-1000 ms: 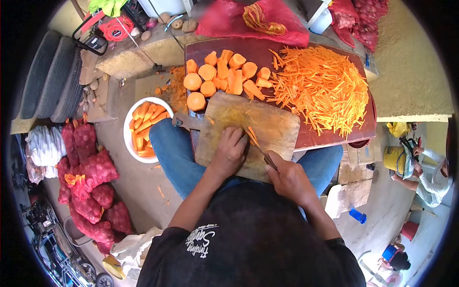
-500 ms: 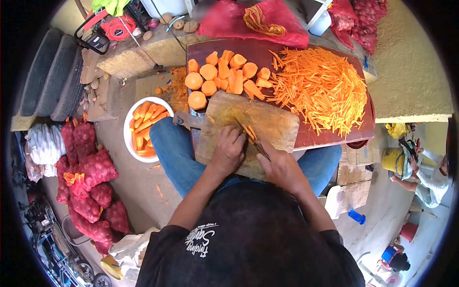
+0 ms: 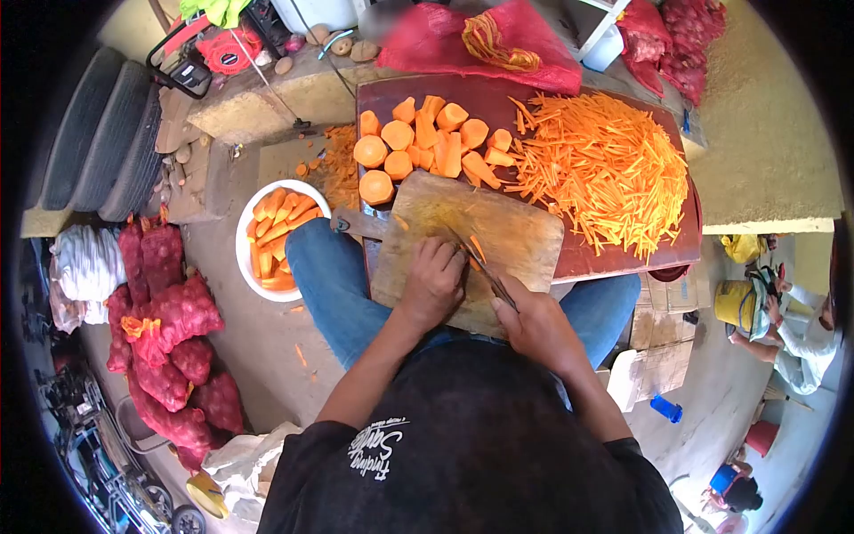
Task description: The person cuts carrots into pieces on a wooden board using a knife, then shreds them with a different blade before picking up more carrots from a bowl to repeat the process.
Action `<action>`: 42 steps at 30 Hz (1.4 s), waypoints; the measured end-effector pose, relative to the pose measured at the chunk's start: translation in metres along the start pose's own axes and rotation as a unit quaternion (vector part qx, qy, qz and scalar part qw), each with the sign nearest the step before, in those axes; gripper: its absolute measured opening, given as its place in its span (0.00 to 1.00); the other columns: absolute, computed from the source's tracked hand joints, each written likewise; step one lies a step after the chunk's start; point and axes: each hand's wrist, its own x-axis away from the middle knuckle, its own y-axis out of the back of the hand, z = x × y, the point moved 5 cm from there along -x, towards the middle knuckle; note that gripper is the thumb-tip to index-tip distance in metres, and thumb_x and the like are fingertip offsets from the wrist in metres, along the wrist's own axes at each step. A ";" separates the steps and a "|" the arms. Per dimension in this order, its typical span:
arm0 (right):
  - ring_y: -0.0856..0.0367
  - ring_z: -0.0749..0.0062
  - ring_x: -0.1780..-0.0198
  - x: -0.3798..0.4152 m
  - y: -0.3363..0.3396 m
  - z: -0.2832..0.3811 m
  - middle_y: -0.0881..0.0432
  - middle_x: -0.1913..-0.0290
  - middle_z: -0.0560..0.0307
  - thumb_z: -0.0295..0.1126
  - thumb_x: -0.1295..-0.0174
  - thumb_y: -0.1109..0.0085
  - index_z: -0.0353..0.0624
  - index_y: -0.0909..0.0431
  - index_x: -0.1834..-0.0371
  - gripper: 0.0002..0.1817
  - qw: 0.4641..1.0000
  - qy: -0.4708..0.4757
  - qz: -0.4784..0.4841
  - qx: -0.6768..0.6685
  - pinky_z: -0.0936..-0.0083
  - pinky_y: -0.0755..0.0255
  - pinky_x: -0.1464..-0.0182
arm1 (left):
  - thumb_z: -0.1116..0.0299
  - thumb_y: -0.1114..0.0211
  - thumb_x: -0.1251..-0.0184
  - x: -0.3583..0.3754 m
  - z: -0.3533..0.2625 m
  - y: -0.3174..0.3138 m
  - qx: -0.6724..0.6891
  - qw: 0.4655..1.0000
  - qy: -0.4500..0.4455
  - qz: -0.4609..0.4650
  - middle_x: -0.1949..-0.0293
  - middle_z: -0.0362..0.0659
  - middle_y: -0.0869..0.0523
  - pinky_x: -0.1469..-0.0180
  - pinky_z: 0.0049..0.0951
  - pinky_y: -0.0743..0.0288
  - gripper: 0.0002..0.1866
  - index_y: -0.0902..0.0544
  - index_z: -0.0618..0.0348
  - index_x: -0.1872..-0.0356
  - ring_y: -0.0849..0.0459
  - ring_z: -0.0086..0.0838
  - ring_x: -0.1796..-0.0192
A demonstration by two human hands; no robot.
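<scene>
Carrot strips (image 3: 476,248): few on the board (image 3: 529,233), heap (image 3: 607,173) at two o'clock. Left hand (image 3: 434,279), seven o'clock: fingers curled, pressed together. Right hand (image 3: 540,327), five o'clock: I grip the knife (image 3: 485,271), fingers wrapped.

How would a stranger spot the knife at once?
Find the red table, then the wooden board at its near edge. The knife slants over it in the right hand, its dark, narrow blade standing out from the orange strips alongside.

One knife (image 3: 482,263), one cutting board (image 3: 522,233), one carrot-strip mound (image 3: 614,173), three tires (image 3: 111,133) (at least, in view)
</scene>
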 end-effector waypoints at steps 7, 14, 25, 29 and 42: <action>0.11 0.21 0.54 -0.008 0.000 -0.005 0.11 0.61 0.23 0.35 0.20 0.36 0.42 0.23 0.31 0.19 0.999 -0.029 0.009 -0.021 0.33 0.19 0.53 | 0.79 0.27 0.48 -0.002 -0.001 -0.001 -0.003 1.000 -0.014 -0.009 0.57 0.53 0.16 0.38 0.52 0.23 0.14 0.12 0.67 0.58 0.17 0.52 0.45; 0.11 0.21 0.51 -0.011 -0.005 -0.010 0.11 0.58 0.23 0.35 0.20 0.36 0.41 0.24 0.30 0.20 1.000 -0.005 0.003 -0.013 0.34 0.18 0.51 | 0.80 0.28 0.48 0.000 -0.002 -0.002 -0.015 1.000 -0.012 -0.012 0.56 0.53 0.15 0.37 0.52 0.23 0.14 0.12 0.67 0.58 0.17 0.51 0.46; 0.11 0.22 0.49 -0.014 -0.008 -0.009 0.10 0.55 0.24 0.36 0.18 0.37 0.41 0.23 0.27 0.22 1.000 -0.002 0.002 -0.021 0.38 0.17 0.48 | 0.78 0.26 0.52 0.000 -0.001 -0.002 -0.019 1.000 -0.019 -0.006 0.55 0.54 0.15 0.32 0.54 0.25 0.16 0.12 0.68 0.58 0.17 0.53 0.45; 0.11 0.21 0.50 -0.010 0.001 -0.007 0.10 0.55 0.23 0.36 0.18 0.37 0.40 0.22 0.27 0.22 0.999 -0.008 -0.001 -0.053 0.37 0.18 0.48 | 0.78 0.27 0.53 0.003 0.000 -0.004 -0.024 0.999 -0.016 -0.015 0.53 0.55 0.14 0.30 0.55 0.25 0.17 0.12 0.68 0.58 0.16 0.53 0.44; 0.11 0.22 0.52 -0.015 -0.003 -0.015 0.11 0.57 0.23 0.36 0.19 0.36 0.38 0.19 0.29 0.21 0.998 0.037 -0.045 -0.009 0.38 0.17 0.49 | 0.77 0.26 0.53 0.002 -0.001 -0.004 -0.041 0.999 -0.024 0.001 0.54 0.52 0.14 0.30 0.55 0.25 0.17 0.10 0.66 0.57 0.17 0.51 0.46</action>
